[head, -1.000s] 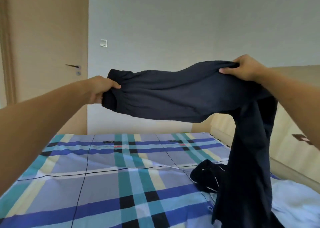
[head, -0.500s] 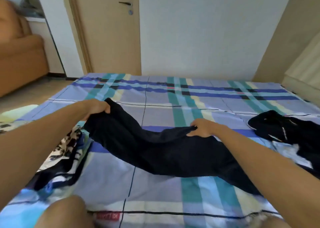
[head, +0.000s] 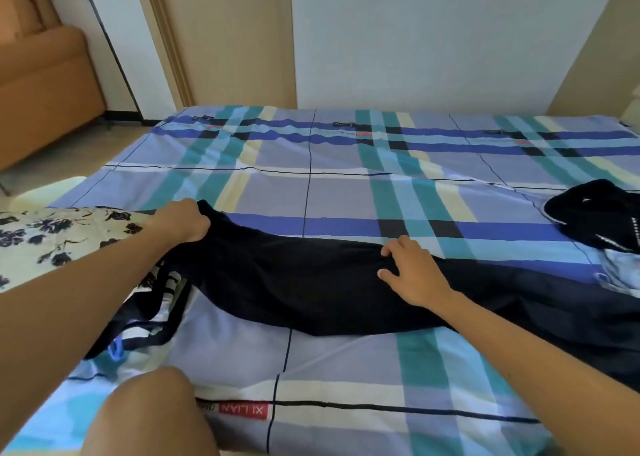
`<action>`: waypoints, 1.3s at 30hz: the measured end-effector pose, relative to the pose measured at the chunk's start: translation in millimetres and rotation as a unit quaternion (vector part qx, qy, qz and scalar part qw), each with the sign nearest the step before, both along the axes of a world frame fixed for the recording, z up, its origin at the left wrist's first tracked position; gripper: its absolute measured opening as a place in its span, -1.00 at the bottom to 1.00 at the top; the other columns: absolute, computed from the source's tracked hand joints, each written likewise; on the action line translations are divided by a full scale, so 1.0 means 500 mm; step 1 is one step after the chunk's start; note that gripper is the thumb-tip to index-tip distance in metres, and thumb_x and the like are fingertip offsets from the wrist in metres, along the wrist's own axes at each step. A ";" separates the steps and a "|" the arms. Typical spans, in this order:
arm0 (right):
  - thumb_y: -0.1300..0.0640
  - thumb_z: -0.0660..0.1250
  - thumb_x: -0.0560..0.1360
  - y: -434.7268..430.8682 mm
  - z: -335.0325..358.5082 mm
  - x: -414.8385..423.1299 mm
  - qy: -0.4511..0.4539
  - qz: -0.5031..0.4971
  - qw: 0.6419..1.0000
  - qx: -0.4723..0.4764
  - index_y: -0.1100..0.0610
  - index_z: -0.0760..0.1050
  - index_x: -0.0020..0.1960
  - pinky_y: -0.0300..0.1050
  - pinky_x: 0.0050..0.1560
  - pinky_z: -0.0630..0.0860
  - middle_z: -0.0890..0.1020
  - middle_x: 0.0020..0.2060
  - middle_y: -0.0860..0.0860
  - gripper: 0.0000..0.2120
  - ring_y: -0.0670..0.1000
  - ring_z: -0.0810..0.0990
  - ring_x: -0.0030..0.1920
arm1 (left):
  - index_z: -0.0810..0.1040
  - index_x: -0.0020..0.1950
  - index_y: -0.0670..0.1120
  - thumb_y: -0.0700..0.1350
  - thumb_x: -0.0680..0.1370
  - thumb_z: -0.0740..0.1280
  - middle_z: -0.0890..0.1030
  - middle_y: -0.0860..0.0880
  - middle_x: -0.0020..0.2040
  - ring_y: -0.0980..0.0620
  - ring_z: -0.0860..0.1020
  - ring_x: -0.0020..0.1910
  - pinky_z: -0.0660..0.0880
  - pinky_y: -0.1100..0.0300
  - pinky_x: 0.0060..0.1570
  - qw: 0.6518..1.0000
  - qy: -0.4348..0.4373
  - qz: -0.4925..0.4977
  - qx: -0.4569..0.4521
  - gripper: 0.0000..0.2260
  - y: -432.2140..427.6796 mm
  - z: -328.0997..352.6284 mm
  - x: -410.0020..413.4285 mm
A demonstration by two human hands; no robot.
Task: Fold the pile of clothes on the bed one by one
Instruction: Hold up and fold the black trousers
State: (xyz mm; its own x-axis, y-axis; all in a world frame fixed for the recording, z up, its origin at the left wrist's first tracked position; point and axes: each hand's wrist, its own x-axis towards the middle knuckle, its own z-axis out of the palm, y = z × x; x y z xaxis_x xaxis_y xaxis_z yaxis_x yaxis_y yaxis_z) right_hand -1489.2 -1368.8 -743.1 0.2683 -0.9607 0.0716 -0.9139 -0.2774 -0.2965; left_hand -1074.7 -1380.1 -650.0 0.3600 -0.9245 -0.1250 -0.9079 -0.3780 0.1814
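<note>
Trousers (head: 294, 282), lately aloft, now lie mid-frame, ready to fold; left hand (head: 183, 221) grips one end, right hand (head: 412, 272) seemingly presses flat-fingered.

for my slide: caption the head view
Left hand grips one end of the dark garment on the plaid bed; right hand rests on it.

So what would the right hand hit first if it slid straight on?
Probably just the checked sheet, past the edge of the dark trousers the right hand rests on.

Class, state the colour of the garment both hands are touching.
The garment is dark navy, nearly black; the head view shows it best.
</note>
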 end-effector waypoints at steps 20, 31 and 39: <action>-0.10 0.21 0.64 0.079 0.193 0.599 -0.232 0.292 0.928 -0.020 -0.10 0.12 0.60 -0.03 0.52 0.22 0.20 0.56 -0.08 -0.43 -0.04 0.20 0.54 | 0.47 0.05 -0.21 -0.14 0.64 0.16 0.55 -0.24 0.14 -0.21 0.48 0.00 0.38 0.06 -0.06 0.991 -0.121 -0.015 -0.059 -0.83 0.141 0.282 0.261; -0.22 0.05 0.66 0.133 0.140 0.675 -0.150 0.301 0.942 0.002 -0.08 0.03 0.62 0.05 0.55 0.02 0.07 0.62 0.00 -0.41 0.04 0.03 0.60 | 0.40 0.29 -0.25 -0.12 0.62 0.22 0.52 -0.26 0.25 -0.21 0.48 0.13 0.39 0.07 0.06 0.994 -0.042 0.105 -0.004 -0.70 0.277 0.150 0.452; -0.16 0.14 0.65 0.099 0.153 0.479 -0.129 0.242 0.961 0.028 -0.05 0.00 0.63 0.06 0.56 0.12 0.11 0.60 -0.07 -0.37 -0.01 0.13 0.58 | 0.28 0.46 -0.14 0.04 0.58 0.27 0.39 -0.22 0.38 -0.29 0.34 0.35 0.33 -0.17 0.30 0.978 -0.174 0.027 -0.112 -0.49 0.213 0.218 0.241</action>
